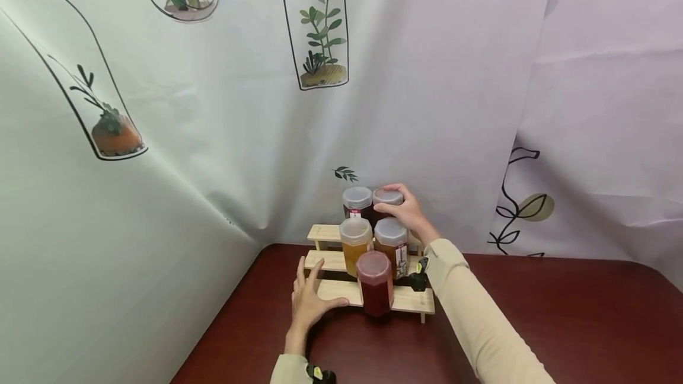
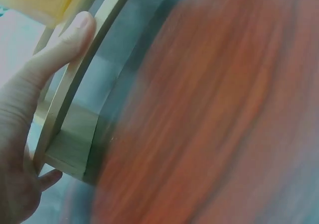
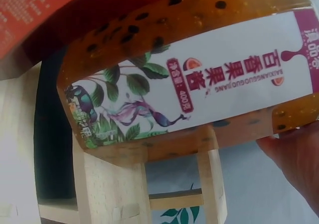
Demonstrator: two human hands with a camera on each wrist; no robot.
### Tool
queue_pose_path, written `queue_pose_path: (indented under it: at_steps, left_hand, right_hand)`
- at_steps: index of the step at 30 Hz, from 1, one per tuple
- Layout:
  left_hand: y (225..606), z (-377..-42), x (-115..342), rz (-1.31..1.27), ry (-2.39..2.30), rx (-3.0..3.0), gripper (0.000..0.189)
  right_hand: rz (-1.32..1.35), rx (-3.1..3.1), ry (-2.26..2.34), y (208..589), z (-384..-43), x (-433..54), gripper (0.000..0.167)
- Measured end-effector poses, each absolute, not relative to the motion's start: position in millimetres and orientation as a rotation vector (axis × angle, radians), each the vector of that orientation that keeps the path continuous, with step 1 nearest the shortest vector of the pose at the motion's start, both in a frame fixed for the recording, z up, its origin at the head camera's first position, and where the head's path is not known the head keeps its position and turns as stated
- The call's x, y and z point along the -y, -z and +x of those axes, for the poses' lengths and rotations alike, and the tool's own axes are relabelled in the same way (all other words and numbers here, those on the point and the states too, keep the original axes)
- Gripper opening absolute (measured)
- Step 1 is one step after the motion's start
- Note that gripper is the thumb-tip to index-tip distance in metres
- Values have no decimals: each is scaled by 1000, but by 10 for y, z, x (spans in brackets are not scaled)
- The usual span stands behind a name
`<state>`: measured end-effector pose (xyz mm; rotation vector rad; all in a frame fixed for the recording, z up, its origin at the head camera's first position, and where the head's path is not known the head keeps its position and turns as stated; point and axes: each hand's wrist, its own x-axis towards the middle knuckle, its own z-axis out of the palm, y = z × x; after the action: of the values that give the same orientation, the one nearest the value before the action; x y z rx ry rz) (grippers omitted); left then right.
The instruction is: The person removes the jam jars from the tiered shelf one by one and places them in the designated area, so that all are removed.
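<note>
A three-tier wooden rack (image 1: 413,299) holds several lidded jars. On its top tier, my right hand (image 1: 409,211) grips the back-right dark jar (image 1: 387,197) around its lid. Another dark jar (image 1: 357,197) stands beside it. On the middle tier are a yellow jar (image 1: 354,250) and an amber passion fruit jam jar (image 3: 219,74), which hides most of the right hand in the right wrist view. A red jar (image 1: 375,289) stands on the lowest tier. At the rack's left end, my left hand (image 1: 308,301) has its fingers spread, its thumb touching a wooden rail (image 2: 75,79).
The rack stands on a dark red-brown table (image 1: 533,301), near its back edge. A pale curtain (image 1: 427,105) with printed plants hangs directly behind and along the left side. Wrist cameras (image 1: 419,277) are strapped to both arms.
</note>
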<state>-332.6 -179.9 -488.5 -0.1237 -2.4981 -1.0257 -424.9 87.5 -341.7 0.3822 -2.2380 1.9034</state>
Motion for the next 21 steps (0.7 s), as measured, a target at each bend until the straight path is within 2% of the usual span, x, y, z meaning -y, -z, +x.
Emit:
queue_pose_path:
  at_steps: [9, 15, 21]
  left_hand:
    - [4960, -3204, 1810, 26, 1143, 2417, 109]
    - [5068, -3192, 1884, -64, 1289, 2219, 101]
    - [5113, -3221, 1851, -129, 1393, 2174, 99]
  right_hand:
    - [387, 2288, -1885, 3408, -4222, -809, 59]
    - [413, 2324, -1876, 3379, -4228, -807, 59]
    - [385, 2317, -1854, 3329, -4172, -1031, 60]
